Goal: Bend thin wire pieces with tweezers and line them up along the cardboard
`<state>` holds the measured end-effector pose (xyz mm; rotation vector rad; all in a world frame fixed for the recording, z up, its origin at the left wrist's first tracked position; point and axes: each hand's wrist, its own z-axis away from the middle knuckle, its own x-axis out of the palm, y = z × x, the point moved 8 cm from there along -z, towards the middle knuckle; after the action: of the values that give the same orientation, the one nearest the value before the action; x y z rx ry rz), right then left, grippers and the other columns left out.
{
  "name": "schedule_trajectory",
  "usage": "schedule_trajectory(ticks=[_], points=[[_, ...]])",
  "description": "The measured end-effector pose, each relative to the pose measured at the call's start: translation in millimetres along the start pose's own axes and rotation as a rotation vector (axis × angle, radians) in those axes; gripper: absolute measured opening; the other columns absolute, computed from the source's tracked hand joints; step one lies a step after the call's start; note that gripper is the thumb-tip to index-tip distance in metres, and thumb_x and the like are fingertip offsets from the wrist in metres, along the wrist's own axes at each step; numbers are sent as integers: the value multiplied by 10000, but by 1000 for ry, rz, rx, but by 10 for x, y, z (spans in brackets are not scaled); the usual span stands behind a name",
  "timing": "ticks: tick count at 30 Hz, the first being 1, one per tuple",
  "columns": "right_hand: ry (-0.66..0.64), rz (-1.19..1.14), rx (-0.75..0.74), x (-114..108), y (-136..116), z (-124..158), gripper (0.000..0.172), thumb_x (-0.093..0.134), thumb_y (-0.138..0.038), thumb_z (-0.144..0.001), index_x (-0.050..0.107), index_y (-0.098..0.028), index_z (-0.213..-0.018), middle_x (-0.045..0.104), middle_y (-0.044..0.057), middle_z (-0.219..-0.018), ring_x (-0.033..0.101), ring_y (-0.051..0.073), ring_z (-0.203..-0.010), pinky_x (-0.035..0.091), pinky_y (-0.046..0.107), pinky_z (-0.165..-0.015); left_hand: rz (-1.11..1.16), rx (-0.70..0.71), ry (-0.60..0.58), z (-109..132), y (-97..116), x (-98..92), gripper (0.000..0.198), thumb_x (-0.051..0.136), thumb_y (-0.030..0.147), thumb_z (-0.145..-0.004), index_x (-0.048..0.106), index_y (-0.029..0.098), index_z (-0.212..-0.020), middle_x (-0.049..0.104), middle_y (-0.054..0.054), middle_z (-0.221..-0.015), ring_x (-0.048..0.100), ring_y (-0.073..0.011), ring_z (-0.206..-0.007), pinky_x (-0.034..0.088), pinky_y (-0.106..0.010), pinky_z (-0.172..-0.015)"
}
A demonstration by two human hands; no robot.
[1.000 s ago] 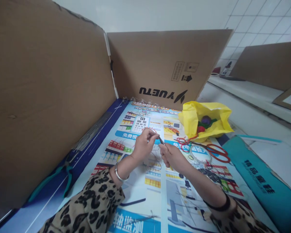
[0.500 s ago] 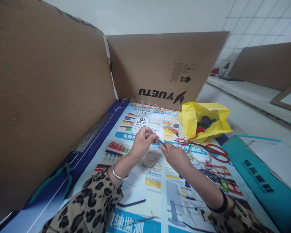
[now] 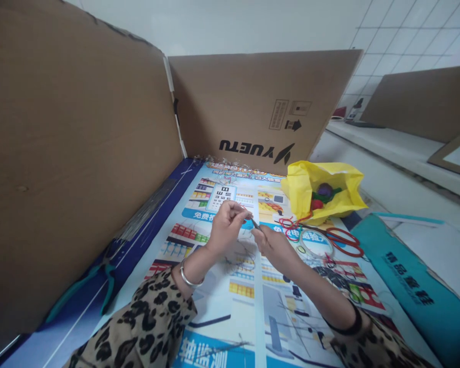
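Note:
My left hand (image 3: 230,223) is closed in a pinch above the printed poster sheet (image 3: 214,286). What it pinches is too small to make out, though a bit of red shows by its fingertips. A slim grey metal tool (image 3: 255,224) is gripped in my right hand (image 3: 274,245), its tip pointing up and left at the left fingertips. My right fingers cover its other end, so its exact kind is unclear. Below the hands, thin wire loops (image 3: 245,259) lie on the poster.
Cardboard panels (image 3: 253,102) stand at the back and left. On the right are a yellow bag (image 3: 301,197) with yarn balls, red-handled scissors (image 3: 345,243), a tape roll (image 3: 303,247) and a teal box (image 3: 414,291). Teal-handled pliers (image 3: 109,286) and straight wires (image 3: 145,209) lie left.
Both hands stay almost in place. The metal tool's tilt differs slightly between my fingers, and my left forearm has shifted a little to the right.

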<state>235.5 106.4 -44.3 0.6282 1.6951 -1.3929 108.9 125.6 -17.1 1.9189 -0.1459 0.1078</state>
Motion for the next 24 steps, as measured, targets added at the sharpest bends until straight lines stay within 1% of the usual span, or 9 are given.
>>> schedule_trajectory(ticks=[5, 12, 15, 18, 24], points=[[7, -66, -6, 23, 29, -7, 418, 202, -544, -875, 399, -218, -702, 558, -4, -585, 523, 138, -555, 291, 228, -508, -65, 34, -3, 12, 5, -2, 152, 558, 261, -788, 440, 178, -836, 643, -37, -806, 641, -144, -769, 489, -269, -695], [-2, -42, 8, 7, 12, -9, 428, 203, -536, -878, 428, -210, -717, 557, -3, -572, 517, 133, -530, 286, 229, -500, -76, 26, 11, 16, -42, -19, 162, 569, 281, -781, 448, 182, -823, 641, -29, -800, 640, -144, -760, 485, -265, -695], [-1, 3, 20, -13, -9, -5, 427, 199, -514, -887, 456, -204, -741, 575, 4, -589, 523, 136, -533, 285, 229, -500, -102, 20, -5, 13, -52, -18, 167, 580, 270, -772, 455, 180, -836, 646, -39, -822, 640, -147, -777, 485, -271, -714], [-10, 78, 46, -20, -19, -5, 420, 210, -491, -894, 487, -196, -784, 600, 24, -630, 540, 147, -556, 285, 232, -500, -167, 39, -18, 9, -18, -23, 156, 586, 248, -764, 469, 178, -840, 650, -45, -850, 638, -147, -798, 482, -274, -737], [10, 265, 46, -37, -53, -4, 380, 235, -435, -907, 518, -182, -880, 644, 57, -717, 594, 188, -656, 283, 246, -523, -247, 82, -40, 5, 78, -22, 106, 568, 214, -765, 484, 182, -821, 642, -28, -809, 628, -134, -754, 484, -270, -714]])
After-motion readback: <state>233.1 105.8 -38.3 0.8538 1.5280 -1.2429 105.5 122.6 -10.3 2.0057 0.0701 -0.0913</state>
